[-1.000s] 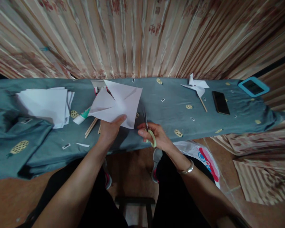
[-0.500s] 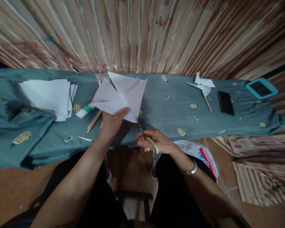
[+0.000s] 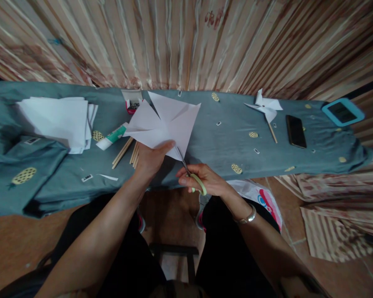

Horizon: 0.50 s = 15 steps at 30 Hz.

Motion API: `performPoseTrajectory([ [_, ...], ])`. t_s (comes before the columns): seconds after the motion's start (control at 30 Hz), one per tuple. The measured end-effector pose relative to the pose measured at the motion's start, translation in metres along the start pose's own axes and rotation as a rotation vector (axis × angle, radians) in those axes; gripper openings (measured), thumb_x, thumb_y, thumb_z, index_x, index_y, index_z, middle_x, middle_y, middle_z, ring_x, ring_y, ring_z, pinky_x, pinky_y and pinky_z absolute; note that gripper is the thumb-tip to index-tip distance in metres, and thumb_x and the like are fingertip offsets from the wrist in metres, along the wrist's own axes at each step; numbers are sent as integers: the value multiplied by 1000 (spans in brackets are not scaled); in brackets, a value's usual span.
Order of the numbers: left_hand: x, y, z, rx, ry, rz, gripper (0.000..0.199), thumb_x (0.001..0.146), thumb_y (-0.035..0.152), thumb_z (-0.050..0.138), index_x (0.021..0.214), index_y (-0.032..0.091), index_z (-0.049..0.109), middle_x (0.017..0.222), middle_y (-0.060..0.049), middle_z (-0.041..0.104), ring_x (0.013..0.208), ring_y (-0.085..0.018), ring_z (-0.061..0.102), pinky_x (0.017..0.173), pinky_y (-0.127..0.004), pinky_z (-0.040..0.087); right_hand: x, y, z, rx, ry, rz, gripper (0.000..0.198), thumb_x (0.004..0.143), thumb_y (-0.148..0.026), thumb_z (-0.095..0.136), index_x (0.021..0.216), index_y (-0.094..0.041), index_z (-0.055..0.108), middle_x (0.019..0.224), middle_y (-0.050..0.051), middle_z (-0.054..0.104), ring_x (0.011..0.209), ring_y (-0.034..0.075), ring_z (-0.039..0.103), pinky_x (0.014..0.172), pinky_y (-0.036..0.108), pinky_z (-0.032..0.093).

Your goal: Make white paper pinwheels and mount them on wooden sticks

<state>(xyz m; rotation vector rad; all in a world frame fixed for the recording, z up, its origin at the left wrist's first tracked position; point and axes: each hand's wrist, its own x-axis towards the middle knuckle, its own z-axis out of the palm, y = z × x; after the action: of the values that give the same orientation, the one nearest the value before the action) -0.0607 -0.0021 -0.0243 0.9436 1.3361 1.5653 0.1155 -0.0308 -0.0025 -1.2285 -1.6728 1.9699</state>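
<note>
My left hand grips a square sheet of white paper by its near edge, thumb on top. Slits run from several of the sheet's corners toward its middle. In my right hand is a pair of scissors with pale green handles. Their blades reach over the sheet's near corner, just right of my left thumb. Wooden sticks lie beside and partly behind my left hand. A green and white tube rests left of the sheet, and a small red box of metal pins stands open behind it.
A stack of white paper lies on the left of the cloth-covered table. To the right are a paper pinwheel on a stick, a black phone and a blue-framed device. A curtain hangs behind.
The sheet has shifted slightly right in my left hand, showing more of the red box and the sticks. The scissor blades now lie further over the paper's near corner.
</note>
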Motion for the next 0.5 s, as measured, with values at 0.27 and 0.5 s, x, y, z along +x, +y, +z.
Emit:
performPoseTrajectory([
  [0.27, -4, 5, 1, 3, 5, -22, 57, 59, 27, 83, 111, 20, 63, 99, -3, 72, 102, -25, 65, 99, -37, 48, 1, -3, 3, 66, 6, -8, 41, 66, -52, 80, 80, -16, 67, 67, -5, 58, 51, 5, 53, 46, 17, 45],
  [0.5, -2, 1, 0, 2, 8, -44, 64, 58, 28, 85, 117, 20, 61, 103, -4, 72, 103, -25, 66, 96, -36, 50, 1, -2, 4, 67, 18, -4, 42, 64, -52, 82, 80, -16, 66, 64, -5, 58, 50, 6, 53, 46, 17, 46],
])
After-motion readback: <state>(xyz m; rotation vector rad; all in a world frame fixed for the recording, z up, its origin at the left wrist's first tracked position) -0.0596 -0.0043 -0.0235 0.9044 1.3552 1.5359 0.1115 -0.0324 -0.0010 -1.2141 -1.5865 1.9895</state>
